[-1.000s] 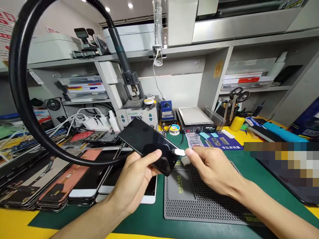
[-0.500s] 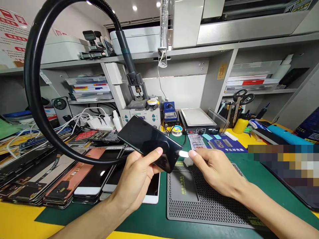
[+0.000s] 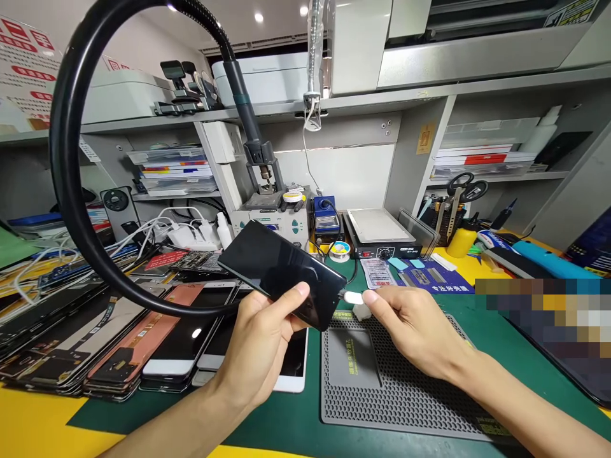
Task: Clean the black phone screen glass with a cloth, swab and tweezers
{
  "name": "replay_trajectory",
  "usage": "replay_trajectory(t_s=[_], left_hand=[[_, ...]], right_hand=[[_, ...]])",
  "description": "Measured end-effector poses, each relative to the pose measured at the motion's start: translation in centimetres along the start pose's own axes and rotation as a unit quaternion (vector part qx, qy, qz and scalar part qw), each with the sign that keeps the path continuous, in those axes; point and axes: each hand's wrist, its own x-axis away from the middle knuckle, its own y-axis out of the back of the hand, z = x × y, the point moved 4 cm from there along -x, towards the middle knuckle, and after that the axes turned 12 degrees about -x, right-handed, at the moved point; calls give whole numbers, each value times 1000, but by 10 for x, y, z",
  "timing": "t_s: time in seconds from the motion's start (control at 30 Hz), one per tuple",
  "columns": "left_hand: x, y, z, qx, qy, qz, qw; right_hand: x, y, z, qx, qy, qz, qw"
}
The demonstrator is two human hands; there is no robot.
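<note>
In my left hand point(image 3: 267, 343) is a black smartphone point(image 3: 286, 270), tilted, its dark glossy face towards me. My thumb lies across the glass and the fingers are behind it. My right hand point(image 3: 415, 324) pinches what looks like a small white-handled brush point(image 3: 354, 298) between thumb and finger. The brush's greyish tip meets the phone's right end edge. The rest of the handle is hidden in my hand. Below the brush, a whitish lump point(image 3: 361, 312) sits at the back edge of a grey perforated mat point(image 3: 353, 404).
Stacked phone screens point(image 3: 109, 343) and phones point(image 3: 167, 362) lie left. A thick black hose point(image 3: 62, 159) loops over them from a hot-air station point(image 3: 291, 219). Behind stand a heating plate point(image 3: 382, 226), solder spool point(image 3: 340, 251) and yellow bottle point(image 3: 463, 238). A dark pixelated panel point(image 3: 563, 350) lies right.
The phone has shifted slightly left, and its right end now shows a little more gap from my right fingers. Both hands keep their holds.
</note>
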Motion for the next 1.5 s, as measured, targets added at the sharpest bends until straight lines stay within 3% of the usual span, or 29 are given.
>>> replay_trajectory(t_s=[1.27,1.5], left_hand=[[0,-3,1,-13,-2,3,1000],[1,-1,0,-3,2,-18,1000]], right_hand=[[1,-8,2,15,27,30,999],[2,-1,-5,34,22,32,999]])
